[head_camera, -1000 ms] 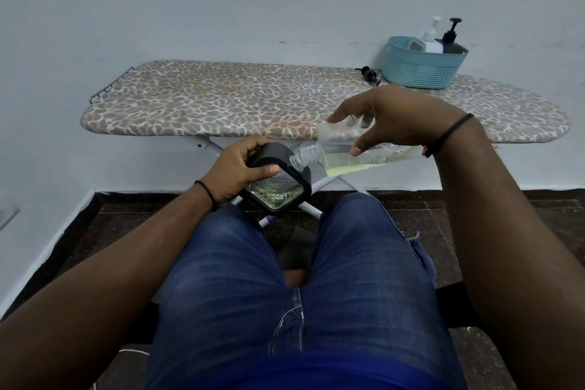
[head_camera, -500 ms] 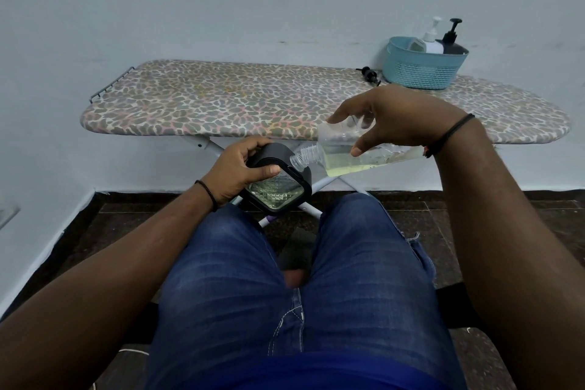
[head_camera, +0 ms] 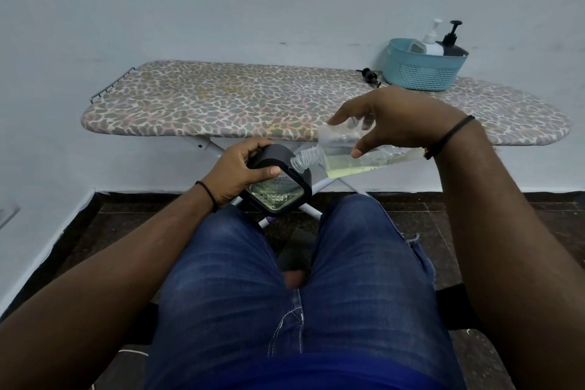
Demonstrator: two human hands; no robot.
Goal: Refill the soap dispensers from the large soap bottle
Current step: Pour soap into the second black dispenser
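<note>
My left hand grips a square soap dispenser with a black frame and a clear textured body, held over my knees with its pump off. My right hand holds the large clear soap bottle on its side, pale yellow-green soap pooled along its lower wall. The bottle's threaded neck rests at the dispenser's top edge. A loose black pump head lies on the ironing board.
A teal basket at the board's right end holds a white pump dispenser and a black pump dispenser. The board stands against a pale wall, its white legs in front of my knees. Dark tiles cover the floor.
Nothing has visibly moved; both hands hold the same pouring pose.
</note>
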